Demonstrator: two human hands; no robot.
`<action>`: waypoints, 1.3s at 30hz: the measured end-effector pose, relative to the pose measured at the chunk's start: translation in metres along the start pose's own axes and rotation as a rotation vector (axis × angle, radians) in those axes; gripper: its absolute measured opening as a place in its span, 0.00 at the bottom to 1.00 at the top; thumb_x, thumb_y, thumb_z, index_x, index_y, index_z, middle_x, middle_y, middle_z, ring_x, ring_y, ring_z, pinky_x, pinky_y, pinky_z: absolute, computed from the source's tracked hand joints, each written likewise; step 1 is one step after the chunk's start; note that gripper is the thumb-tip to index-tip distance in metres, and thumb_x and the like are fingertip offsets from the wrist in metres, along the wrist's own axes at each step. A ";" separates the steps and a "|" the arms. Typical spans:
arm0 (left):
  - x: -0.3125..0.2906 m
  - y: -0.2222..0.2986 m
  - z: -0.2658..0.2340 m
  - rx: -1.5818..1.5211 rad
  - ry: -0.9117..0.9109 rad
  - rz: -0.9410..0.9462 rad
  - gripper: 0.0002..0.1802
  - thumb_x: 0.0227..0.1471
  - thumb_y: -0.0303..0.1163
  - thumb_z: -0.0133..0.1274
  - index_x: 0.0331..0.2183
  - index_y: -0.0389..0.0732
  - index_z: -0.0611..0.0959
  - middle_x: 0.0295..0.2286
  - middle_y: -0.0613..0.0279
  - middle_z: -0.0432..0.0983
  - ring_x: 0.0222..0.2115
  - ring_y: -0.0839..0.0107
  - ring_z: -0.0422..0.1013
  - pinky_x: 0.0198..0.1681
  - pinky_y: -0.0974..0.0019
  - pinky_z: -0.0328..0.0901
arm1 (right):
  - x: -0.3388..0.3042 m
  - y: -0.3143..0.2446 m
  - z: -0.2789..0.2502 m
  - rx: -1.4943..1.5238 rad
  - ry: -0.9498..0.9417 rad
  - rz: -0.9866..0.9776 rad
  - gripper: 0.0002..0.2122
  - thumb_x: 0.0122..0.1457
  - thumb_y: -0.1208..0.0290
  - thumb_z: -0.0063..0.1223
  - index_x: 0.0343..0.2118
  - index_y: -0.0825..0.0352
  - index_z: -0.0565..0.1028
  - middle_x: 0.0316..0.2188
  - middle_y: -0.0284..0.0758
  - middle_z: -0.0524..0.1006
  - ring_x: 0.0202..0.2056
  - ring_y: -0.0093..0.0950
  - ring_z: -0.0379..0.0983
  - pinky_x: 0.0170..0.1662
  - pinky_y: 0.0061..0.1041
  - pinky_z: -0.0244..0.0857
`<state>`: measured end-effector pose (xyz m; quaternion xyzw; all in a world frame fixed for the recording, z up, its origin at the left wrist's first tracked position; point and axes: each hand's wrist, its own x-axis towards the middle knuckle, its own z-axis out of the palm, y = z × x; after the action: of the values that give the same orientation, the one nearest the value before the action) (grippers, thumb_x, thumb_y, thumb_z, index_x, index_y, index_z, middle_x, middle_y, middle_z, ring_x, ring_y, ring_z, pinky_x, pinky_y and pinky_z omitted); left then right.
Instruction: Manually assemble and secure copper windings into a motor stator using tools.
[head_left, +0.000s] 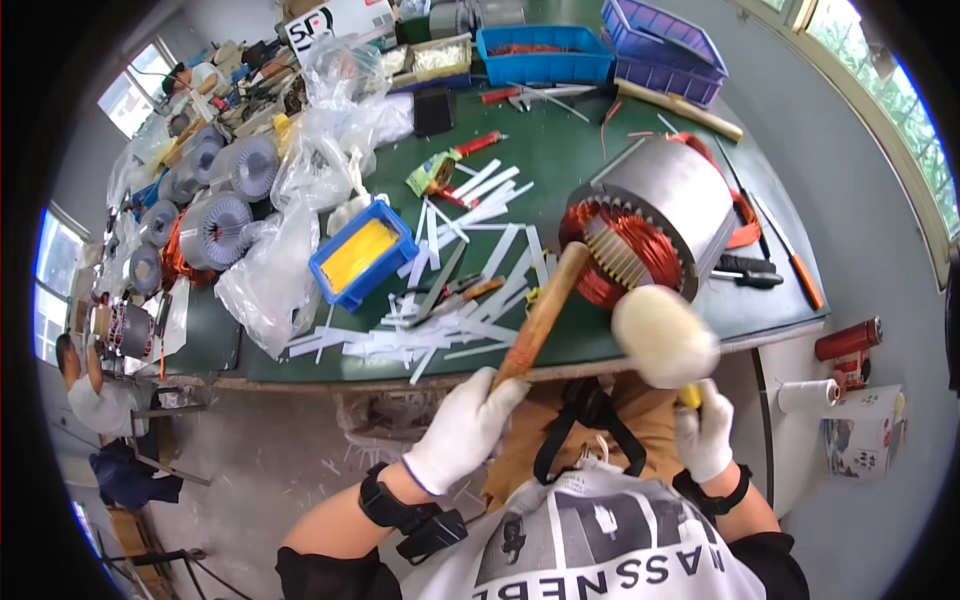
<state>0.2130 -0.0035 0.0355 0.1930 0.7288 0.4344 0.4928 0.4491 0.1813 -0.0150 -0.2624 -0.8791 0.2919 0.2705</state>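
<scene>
Here, the metal drum (690,185) lies on its side on the right of the worktop (545,130), its smooth grey shell packed with glossy copper wire (650,245) around a toothed opening. The wooden stick (540,325) slants up with its far end by the wire; whether they touch is unclear. The left hand (465,430), in a white knit glove, has its grip closed round the stick's near end. The right hand (705,435) has its grip closed on the yellow handle of a mallet (665,335), whose rounded pale head is blurred. Tapping well probably calls for a steady, square stick and light blows, sparing the wire's coating. Left of the drum lie flat white strips (430,345) and a blue plastic box (388,275).
</scene>
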 end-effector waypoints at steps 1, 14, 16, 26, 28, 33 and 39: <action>-0.002 -0.007 -0.001 -0.006 0.010 0.052 0.21 0.57 0.47 0.47 0.28 0.37 0.69 0.16 0.65 0.66 0.13 0.77 0.64 0.16 0.71 0.60 | -0.006 -0.002 -0.005 0.119 0.064 0.106 0.07 0.52 0.74 0.47 0.33 0.71 0.70 0.17 0.40 0.70 0.18 0.35 0.70 0.25 0.28 0.64; 0.033 -0.007 -0.011 0.902 0.410 0.487 0.17 0.54 0.46 0.48 0.32 0.40 0.70 0.17 0.46 0.73 0.21 0.46 0.72 0.23 0.49 0.65 | -0.004 0.002 0.005 0.387 0.399 0.201 0.31 0.59 0.37 0.33 0.32 0.68 0.70 0.14 0.29 0.66 0.13 0.16 0.59 0.16 0.16 0.49; 0.037 0.000 -0.017 0.995 0.454 0.512 0.16 0.53 0.44 0.50 0.31 0.40 0.70 0.18 0.47 0.73 0.21 0.47 0.72 0.24 0.50 0.65 | 0.003 -0.003 -0.008 0.508 0.507 0.214 0.29 0.60 0.38 0.36 0.32 0.67 0.69 0.15 0.31 0.66 0.15 0.18 0.60 0.17 0.17 0.50; 0.052 0.014 -0.036 1.019 0.438 0.528 0.15 0.51 0.40 0.53 0.31 0.38 0.71 0.20 0.49 0.74 0.22 0.47 0.72 0.24 0.50 0.66 | 0.017 -0.010 0.044 -0.130 -0.217 0.082 0.09 0.50 0.68 0.57 0.24 0.67 0.69 0.16 0.44 0.71 0.20 0.46 0.71 0.24 0.39 0.64; 0.041 0.012 -0.037 0.981 0.415 0.513 0.15 0.53 0.40 0.50 0.34 0.37 0.70 0.20 0.44 0.73 0.24 0.44 0.72 0.26 0.48 0.65 | 0.018 -0.024 0.029 -0.076 -0.164 0.119 0.08 0.50 0.70 0.57 0.25 0.67 0.71 0.16 0.45 0.71 0.20 0.46 0.71 0.24 0.38 0.64; 0.042 0.015 -0.038 1.038 0.438 0.507 0.16 0.52 0.39 0.51 0.36 0.37 0.71 0.21 0.44 0.74 0.23 0.45 0.72 0.25 0.48 0.66 | 0.031 -0.037 0.021 0.418 0.161 -0.117 0.14 0.57 0.66 0.49 0.42 0.70 0.74 0.29 0.45 0.79 0.33 0.44 0.76 0.38 0.37 0.69; 0.031 -0.001 -0.036 0.886 0.416 0.508 0.16 0.51 0.40 0.53 0.34 0.37 0.71 0.23 0.43 0.75 0.24 0.45 0.72 0.25 0.49 0.66 | 0.039 -0.018 0.026 -0.038 -0.204 0.098 0.11 0.51 0.68 0.58 0.26 0.69 0.69 0.17 0.47 0.71 0.21 0.48 0.70 0.24 0.39 0.64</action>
<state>0.1669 0.0022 0.0226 0.4620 0.8544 0.2203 0.0896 0.3993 0.1830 -0.0083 -0.2788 -0.8936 0.3135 0.1599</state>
